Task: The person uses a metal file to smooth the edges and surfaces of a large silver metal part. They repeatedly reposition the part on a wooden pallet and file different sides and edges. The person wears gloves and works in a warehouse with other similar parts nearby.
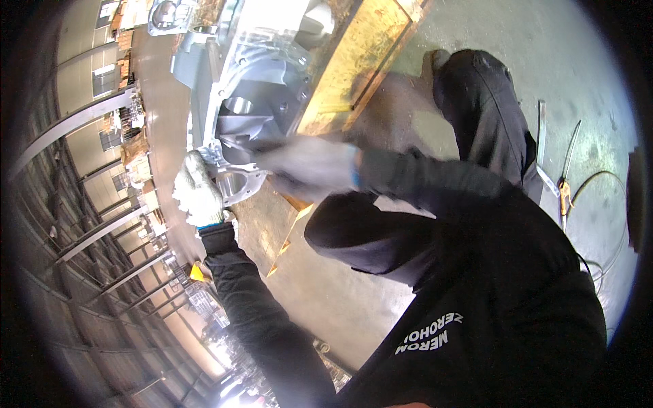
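Note:
A large silver-grey metal casting with round bores and a ring-shaped flange lies at the top of the head view. My left hand, in a pale work glove with a blue cuff, is closed on the casting's left edge beside that flange. My right hand, gloved the same way, reaches across the casting just above the flange. Motion smears its fingers, and a dark blur lies at their tips. Whether it holds a tool cannot be made out.
A worn yellow beam runs along the casting's right side. On the grey floor at right lie a long thin tool with an orange grip, a hose and a flat metal bar. Stocked shelves and roof beams fill the left.

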A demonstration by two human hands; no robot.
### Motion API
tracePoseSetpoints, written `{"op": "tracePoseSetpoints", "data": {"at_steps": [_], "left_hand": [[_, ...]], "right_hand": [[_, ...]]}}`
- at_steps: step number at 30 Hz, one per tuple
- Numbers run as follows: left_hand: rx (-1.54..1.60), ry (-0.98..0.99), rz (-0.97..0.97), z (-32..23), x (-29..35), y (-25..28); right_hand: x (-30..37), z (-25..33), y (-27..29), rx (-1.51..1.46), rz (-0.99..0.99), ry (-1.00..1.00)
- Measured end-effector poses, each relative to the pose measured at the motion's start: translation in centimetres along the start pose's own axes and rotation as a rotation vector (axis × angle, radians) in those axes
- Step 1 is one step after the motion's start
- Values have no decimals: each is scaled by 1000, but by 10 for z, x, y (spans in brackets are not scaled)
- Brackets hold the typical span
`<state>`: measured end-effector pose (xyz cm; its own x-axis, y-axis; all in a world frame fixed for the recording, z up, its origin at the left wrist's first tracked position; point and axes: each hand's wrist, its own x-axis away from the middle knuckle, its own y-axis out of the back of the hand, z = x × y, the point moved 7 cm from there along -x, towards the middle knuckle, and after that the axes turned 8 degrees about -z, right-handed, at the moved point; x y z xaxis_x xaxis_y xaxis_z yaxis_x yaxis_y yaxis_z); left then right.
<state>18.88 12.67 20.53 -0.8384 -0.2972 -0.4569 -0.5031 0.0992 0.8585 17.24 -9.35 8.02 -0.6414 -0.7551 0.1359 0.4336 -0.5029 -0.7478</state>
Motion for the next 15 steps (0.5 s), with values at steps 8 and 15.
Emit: {"op": "tracePoseSetpoints", "data": {"at_steps": [8, 15], "left_hand": [[94, 178, 73, 11, 0, 0], [7, 109, 59, 9, -2, 3]], "right_hand": [[0, 20, 7, 16, 147, 263], [-1, 37, -6, -4, 210, 543]]}}
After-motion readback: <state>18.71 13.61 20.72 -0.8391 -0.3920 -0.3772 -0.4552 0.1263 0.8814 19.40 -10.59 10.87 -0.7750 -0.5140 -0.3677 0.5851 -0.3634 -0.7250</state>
